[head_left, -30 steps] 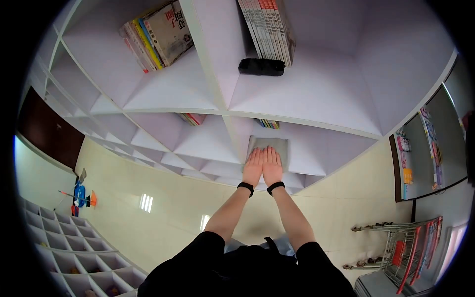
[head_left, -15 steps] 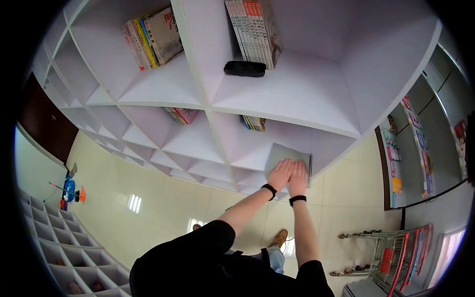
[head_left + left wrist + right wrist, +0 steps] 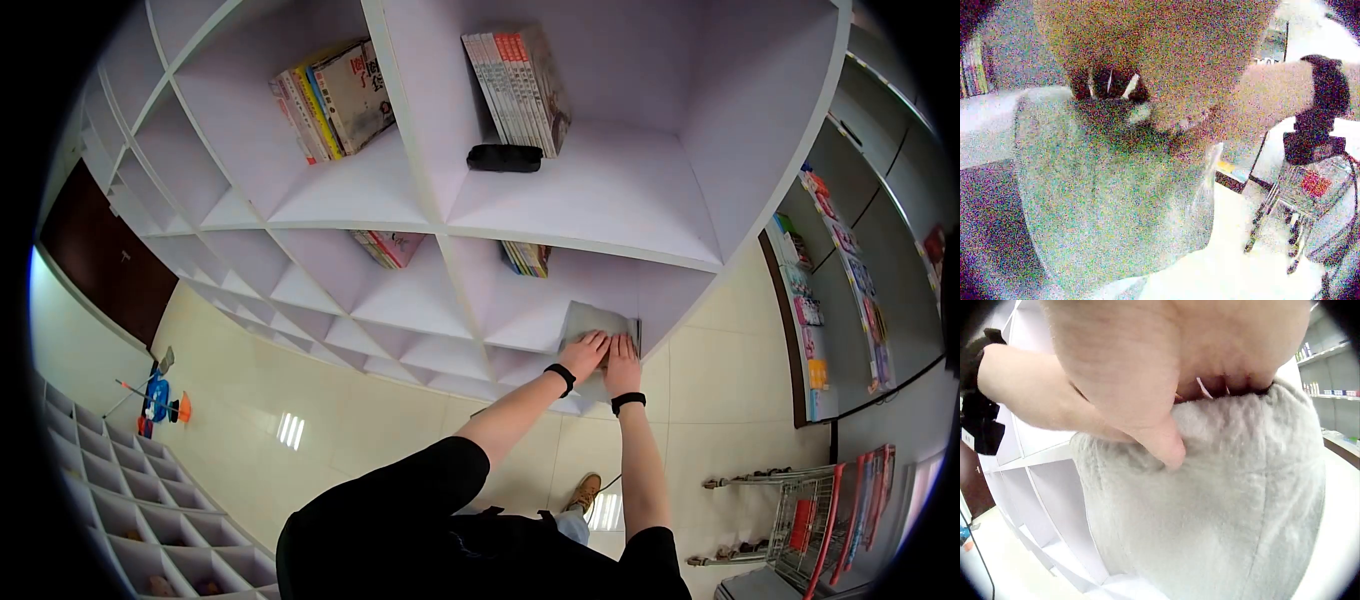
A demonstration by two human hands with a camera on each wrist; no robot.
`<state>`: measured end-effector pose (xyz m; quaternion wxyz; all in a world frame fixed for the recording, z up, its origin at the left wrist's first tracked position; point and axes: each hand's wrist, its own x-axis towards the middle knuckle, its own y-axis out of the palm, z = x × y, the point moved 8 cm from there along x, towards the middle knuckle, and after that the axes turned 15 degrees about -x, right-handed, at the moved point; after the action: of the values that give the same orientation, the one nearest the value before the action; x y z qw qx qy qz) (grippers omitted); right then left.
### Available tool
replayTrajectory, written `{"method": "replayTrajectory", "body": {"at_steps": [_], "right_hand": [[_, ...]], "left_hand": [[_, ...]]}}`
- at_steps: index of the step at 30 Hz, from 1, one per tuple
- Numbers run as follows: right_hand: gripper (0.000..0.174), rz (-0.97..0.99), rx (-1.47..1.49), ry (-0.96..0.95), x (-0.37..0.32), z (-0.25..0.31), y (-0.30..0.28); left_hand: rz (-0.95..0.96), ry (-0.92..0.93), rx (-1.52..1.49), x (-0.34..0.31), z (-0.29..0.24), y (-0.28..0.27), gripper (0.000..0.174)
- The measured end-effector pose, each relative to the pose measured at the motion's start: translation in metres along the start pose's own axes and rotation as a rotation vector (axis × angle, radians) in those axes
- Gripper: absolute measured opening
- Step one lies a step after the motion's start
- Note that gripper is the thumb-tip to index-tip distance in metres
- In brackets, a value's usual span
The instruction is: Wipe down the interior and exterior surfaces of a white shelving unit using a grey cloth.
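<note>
A grey cloth [image 3: 583, 317] lies at the right end of a lower shelf compartment, against the side panel. My left hand [image 3: 586, 352] and right hand [image 3: 622, 366] press on it side by side, fingers slightly bent. In the left wrist view the cloth [image 3: 1110, 206] hangs below my left hand [image 3: 1154, 50], whose fingertips are partly hidden. The right wrist view shows my right hand [image 3: 1160, 356] over the cloth [image 3: 1210, 512], with a thumb against its surface.
Books [image 3: 512, 90] and a black pouch [image 3: 504, 158] stand in the compartment above; thin books [image 3: 526, 258] are at the left of the lower one. Shopping carts [image 3: 800, 520] are at the lower right, a display rack [image 3: 850, 240] at the right.
Both hands have moved right along the shelf with the cloth, from the middle of the compartment to its right side. Their fingers look more bent than before.
</note>
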<state>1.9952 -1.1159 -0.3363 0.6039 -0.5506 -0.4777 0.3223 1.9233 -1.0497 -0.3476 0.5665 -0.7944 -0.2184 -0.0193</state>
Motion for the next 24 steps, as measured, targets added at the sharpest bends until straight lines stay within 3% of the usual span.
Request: {"method": "replayTrajectory", "body": {"at_steps": [1, 8, 10, 13, 14, 16, 17, 20, 22, 24], "right_hand": [[0.051, -0.103, -0.053, 0.002, 0.005, -0.003, 0.007], [0.041, 0.003, -0.175, -0.019, 0.016, -0.001, 0.024], [0.037, -0.02, -0.161, -0.037, 0.014, 0.003, 0.014], [0.029, 0.106, -0.146, -0.012, 0.018, 0.016, 0.005], [0.022, -0.047, -0.094, 0.008, 0.016, 0.022, 0.001], [0.022, -0.051, -0.073, -0.021, 0.017, 0.039, -0.004], [0.024, -0.151, -0.102, -0.036, 0.019, 0.049, -0.006], [0.03, -0.14, -0.126, -0.046, 0.028, 0.079, 0.002], [0.032, -0.063, -0.1, -0.055, 0.035, 0.099, 0.007], [0.035, -0.098, -0.129, -0.043, 0.04, 0.117, 0.017]], "left_hand": [[0.0, -0.011, 0.01, 0.002, -0.002, -0.002, 0.049], [-0.051, -0.002, 0.058, -0.002, -0.008, -0.01, 0.041], [0.006, -0.036, 0.086, -0.005, -0.001, -0.005, 0.042], [0.07, -0.066, 0.185, -0.013, 0.005, -0.011, 0.041], [0.095, -0.073, 0.22, -0.018, 0.005, -0.017, 0.041], [0.173, -0.141, 0.17, -0.025, 0.015, -0.027, 0.039], [0.102, -0.112, 0.177, -0.033, 0.019, -0.032, 0.038], [-0.079, -0.054, 0.163, -0.053, 0.045, -0.043, 0.031], [0.053, -0.147, 0.168, -0.065, 0.055, -0.057, 0.036], [0.021, -0.142, 0.155, -0.077, 0.065, -0.068, 0.036]]}}
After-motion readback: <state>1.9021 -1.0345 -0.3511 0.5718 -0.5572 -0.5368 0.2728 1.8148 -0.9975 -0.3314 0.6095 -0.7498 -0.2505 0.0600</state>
